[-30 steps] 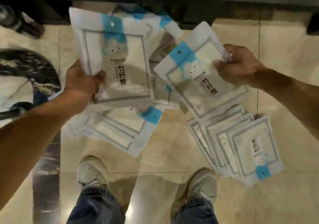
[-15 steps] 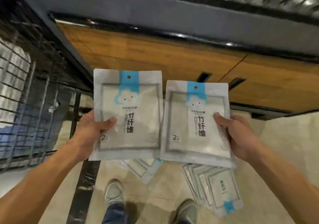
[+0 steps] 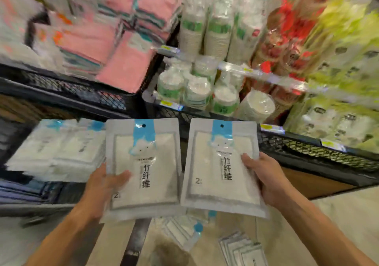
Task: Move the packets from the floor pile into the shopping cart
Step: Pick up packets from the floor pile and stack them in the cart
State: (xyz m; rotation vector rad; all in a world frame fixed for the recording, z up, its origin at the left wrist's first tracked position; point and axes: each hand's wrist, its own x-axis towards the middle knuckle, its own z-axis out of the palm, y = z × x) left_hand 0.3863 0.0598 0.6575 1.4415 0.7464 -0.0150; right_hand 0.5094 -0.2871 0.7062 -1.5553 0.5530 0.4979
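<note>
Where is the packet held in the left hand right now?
Head view, centre-left: the left packet is upright in the left hand, beside the right hand's packet.

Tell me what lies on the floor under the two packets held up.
More packets: a loose pile and a fanned stack lie below the held packets, which cover whatever lies directly beneath them.

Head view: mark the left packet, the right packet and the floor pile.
left packet (image 3: 155, 183): head view, middle of its front, by the printed characters.
right packet (image 3: 217, 163): head view, centre of its white front panel.
floor pile (image 3: 242, 249): head view, top packet of the fanned stack at lower right.
</note>
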